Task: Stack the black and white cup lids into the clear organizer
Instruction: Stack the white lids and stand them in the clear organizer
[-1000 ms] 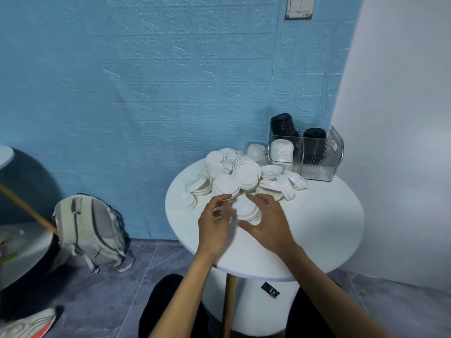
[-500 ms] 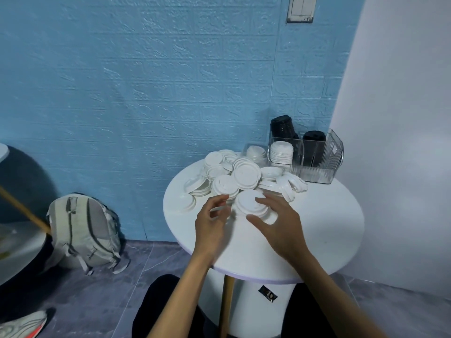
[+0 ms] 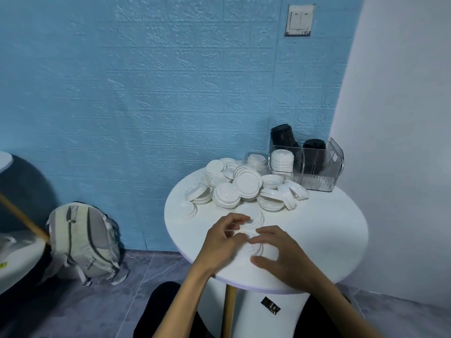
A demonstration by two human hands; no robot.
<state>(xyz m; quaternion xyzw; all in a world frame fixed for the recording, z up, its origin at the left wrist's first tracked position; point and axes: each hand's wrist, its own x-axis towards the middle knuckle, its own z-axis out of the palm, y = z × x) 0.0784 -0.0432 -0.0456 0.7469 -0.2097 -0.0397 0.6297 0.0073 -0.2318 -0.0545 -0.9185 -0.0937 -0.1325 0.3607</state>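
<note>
Item: small stack of white lids (image 3: 253,247), lying on the near part of the round white table (image 3: 329,230), between the 2 hands; the left hand (image 3: 223,242) is curling its fingers against the stack's left edge, thumb and forefinger pinching what looks like a lid rim; the right hand (image 3: 280,257) is cupping the stack from the right, fingers bent round its edge, thumb low at the front, probably so that the lids are being squared into 1 column before lifting; motion blur is making the exact contact hard to judge; a second short stack (image 3: 253,214) is sitting just beyond the fingertips; the loose pile of white lids (image 3: 241,185) is spreading further back, several leaning on edge, apparently unsorted stock awaiting the same treatment; the clear organizer (image 3: 317,178) is standing at the table's far right edge near the wall, 1 white column (image 3: 282,161) already seated in its left compartment, black lids (image 3: 313,152) filling the part beside it, a taller black stack (image 3: 281,135) rising behind; whether that taller stack is inside the organizer cannot be told; a further white stack (image 3: 256,160) is sitting in a clear holder left of it, outline faint; a grey backpack (image 3: 83,240) is resting on the floor by the blue wall.
</note>
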